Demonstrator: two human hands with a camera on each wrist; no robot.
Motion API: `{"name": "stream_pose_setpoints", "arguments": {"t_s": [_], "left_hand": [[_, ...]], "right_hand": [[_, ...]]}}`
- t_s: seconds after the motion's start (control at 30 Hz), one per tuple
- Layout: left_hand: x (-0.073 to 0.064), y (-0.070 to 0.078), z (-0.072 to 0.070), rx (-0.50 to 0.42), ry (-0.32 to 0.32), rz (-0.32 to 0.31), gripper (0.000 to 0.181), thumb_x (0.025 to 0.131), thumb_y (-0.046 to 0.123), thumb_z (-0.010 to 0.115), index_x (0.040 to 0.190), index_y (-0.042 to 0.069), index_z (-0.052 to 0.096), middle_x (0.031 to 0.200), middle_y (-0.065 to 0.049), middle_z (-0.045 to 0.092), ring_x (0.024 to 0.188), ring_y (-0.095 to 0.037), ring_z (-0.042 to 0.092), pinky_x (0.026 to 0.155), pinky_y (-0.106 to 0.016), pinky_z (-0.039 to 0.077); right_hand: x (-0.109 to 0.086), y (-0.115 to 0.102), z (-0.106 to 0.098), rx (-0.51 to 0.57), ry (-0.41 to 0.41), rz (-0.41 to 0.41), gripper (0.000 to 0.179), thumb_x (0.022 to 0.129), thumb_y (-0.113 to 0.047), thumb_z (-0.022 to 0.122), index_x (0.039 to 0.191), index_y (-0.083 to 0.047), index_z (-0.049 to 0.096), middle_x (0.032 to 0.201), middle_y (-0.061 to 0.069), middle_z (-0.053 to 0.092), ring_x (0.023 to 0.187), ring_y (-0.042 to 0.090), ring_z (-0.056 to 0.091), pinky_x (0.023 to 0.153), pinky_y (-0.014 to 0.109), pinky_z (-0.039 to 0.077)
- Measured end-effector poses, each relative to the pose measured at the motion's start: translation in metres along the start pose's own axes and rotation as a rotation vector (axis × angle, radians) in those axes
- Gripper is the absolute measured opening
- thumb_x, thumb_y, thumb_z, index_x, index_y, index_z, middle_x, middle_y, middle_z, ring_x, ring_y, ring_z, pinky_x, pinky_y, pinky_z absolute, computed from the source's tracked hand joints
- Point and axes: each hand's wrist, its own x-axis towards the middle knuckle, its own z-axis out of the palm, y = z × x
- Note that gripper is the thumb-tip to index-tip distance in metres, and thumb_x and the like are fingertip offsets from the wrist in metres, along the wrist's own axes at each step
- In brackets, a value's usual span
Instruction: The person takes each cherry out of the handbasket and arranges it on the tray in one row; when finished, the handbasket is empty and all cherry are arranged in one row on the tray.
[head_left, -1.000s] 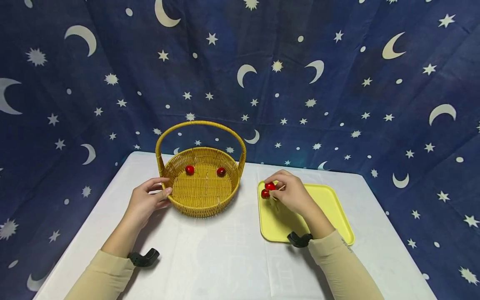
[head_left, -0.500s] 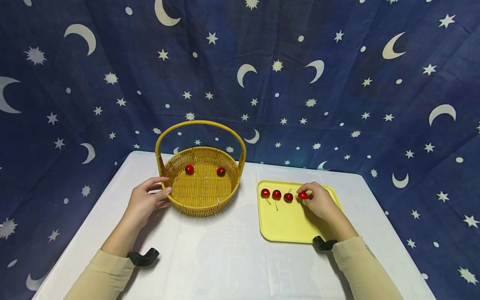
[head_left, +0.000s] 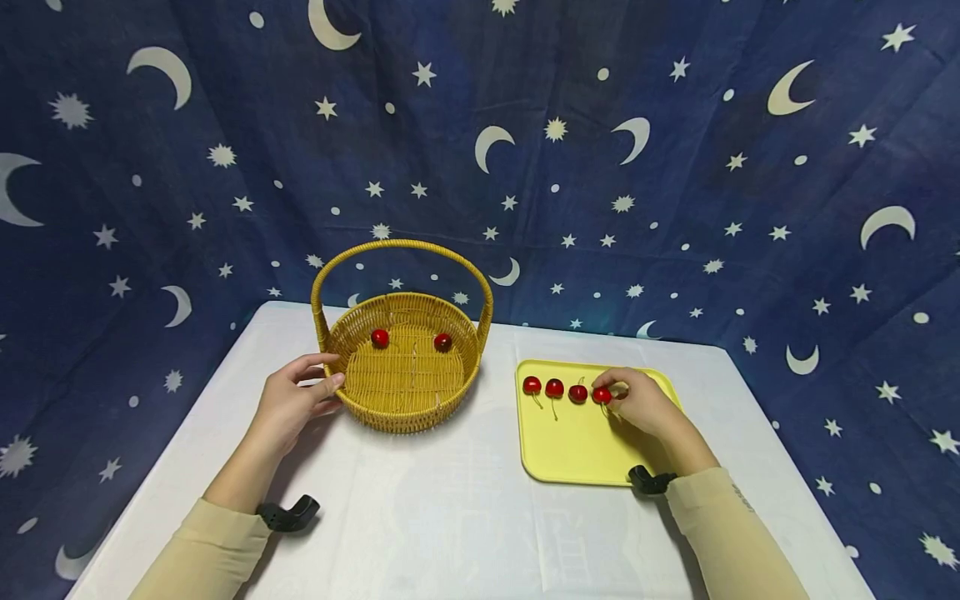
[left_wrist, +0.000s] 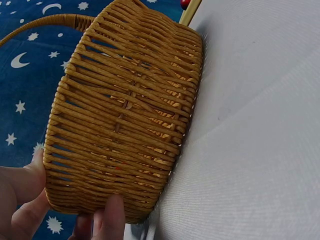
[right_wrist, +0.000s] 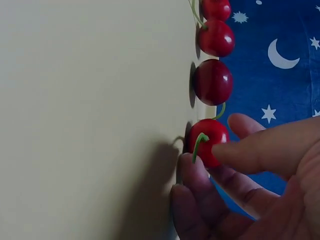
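1. Pinching, with the bare right grip, a glossy, round, bright-red cherry between thumb and fingertips, from its 3 o'clock side; bearing a short green stem, plain in the right wrist view.
2. Holding that cherry near 12 o'clock of a pale-yellow, rectangular, round-cornered tray; impossible to tell whether touching its floor.
3. Lying in a row from there toward 10 o'clock of the tray, just beside one another: a round dark-red cherry with stem toward 12 o'clock, a round red cherry with stem toward 6 o'clock, and an outermost red cherry with stem toward 5 o'clock.
4. Grasping, with the bare left grip, a golden-brown, round, woven wicker basket at its 9 o'clock side, thumb and fingers against rim and outer wall.
5. Standing upright, basket at 11 o'clock and tray flat at 2 o'clock, on a white-cloth surface; arching over the basket from 9 to 3 o'clock, a tall wrapped handle.
6. Resting inside the basket, well apart: a small red cherry at 10 o'clock, a darker small cherry at 2 o'clock.
7. Hanging behind, toward 12 o'clock: a navy fabric backdrop printed with pale moons and stars.
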Motion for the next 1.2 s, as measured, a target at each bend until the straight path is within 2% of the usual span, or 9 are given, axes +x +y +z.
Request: {"name": "stream_pose_setpoints", "arguments": {"t_s": [0.1,0.17,0.3,0.43,0.67,0.77,0.93,1.2], "left_hand": [[0.0,0.0,0.0,0.001,0.004,0.0,0.055,0.103,0.016,0.075,0.153,0.002,0.055,0.141,-0.021,0.051,0.092,-0.008,0.073,0.088,-0.034,0.069],[0.0,0.0,0.0,0.001,0.005,0.001,0.055,0.103,0.016,0.075,0.153,0.002,0.055,0.14,-0.021,0.052,0.092,-0.008,0.073,0.088,-0.034,0.069],[-0.001,0.001,0.0,0.001,0.002,0.003,0.055,0.103,0.016,0.075,0.152,0.001,0.055,0.14,-0.022,0.051,0.092,-0.008,0.073,0.088,-0.034,0.069],[-0.001,0.002,0.001,0.003,-0.001,0.0,0.055,0.103,0.017,0.075,0.152,0.001,0.055,0.141,-0.023,0.05,0.093,-0.008,0.073,0.088,-0.034,0.069],[-0.001,0.002,0.0,0.002,-0.002,0.004,0.055,0.104,0.016,0.074,0.153,0.002,0.055,0.142,-0.023,0.05,0.094,-0.009,0.074,0.088,-0.033,0.069],[0.0,0.002,0.0,-0.005,-0.003,0.005,0.055,0.104,0.015,0.074,0.153,0.002,0.054,0.142,-0.022,0.05,0.094,-0.009,0.074,0.088,-0.034,0.069],[0.0,0.001,-0.001,-0.009,-0.001,0.005,0.055,0.104,0.014,0.074,0.153,0.002,0.054,0.141,-0.022,0.05,0.093,-0.008,0.073,0.088,-0.034,0.069],[0.0,0.001,-0.001,-0.011,-0.008,0.008,0.055,0.104,0.015,0.074,0.153,0.002,0.054,0.14,-0.021,0.05,0.094,-0.008,0.073,0.088,-0.033,0.069]], "right_hand": [[0.001,-0.002,-0.001,0.035,-0.008,0.052,0.032,0.09,0.01,0.071,0.12,-0.004,0.074,0.123,0.021,0.073,0.092,0.027,0.07,0.067,0.031,0.061],[0.002,-0.002,-0.001,0.049,-0.012,0.084,0.032,0.092,0.006,0.073,0.123,-0.004,0.073,0.122,0.022,0.073,0.086,0.024,0.069,0.062,0.028,0.059],[0.003,0.0,0.0,0.028,-0.008,0.089,0.029,0.091,0.005,0.075,0.119,-0.005,0.075,0.116,0.02,0.074,0.085,0.023,0.069,0.064,0.028,0.059],[0.003,0.001,0.0,0.005,0.0,0.059,0.027,0.09,0.006,0.075,0.114,-0.006,0.077,0.112,0.016,0.076,0.091,0.026,0.071,0.072,0.028,0.059],[0.001,-0.003,-0.007,0.005,0.003,0.054,0.035,0.091,0.006,0.075,0.124,-0.005,0.075,0.124,0.022,0.073,0.101,0.036,0.075,0.075,0.03,0.062],[0.0,-0.01,-0.012,-0.011,0.02,0.043,0.035,0.093,0.004,0.075,0.126,-0.006,0.075,0.127,0.023,0.072,0.101,0.035,0.075,0.076,0.031,0.063],[-0.008,-0.042,-0.012,-0.019,0.035,-0.008,0.035,0.095,0.003,0.075,0.128,-0.008,0.075,0.128,0.019,0.072,0.097,0.027,0.072,0.077,0.032,0.061],[-0.015,-0.112,0.015,0.03,0.006,-0.167,0.037,0.092,0.008,0.075,0.124,-0.01,0.077,0.122,0.014,0.073,0.088,0.019,0.065,0.066,0.024,0.056]]}}
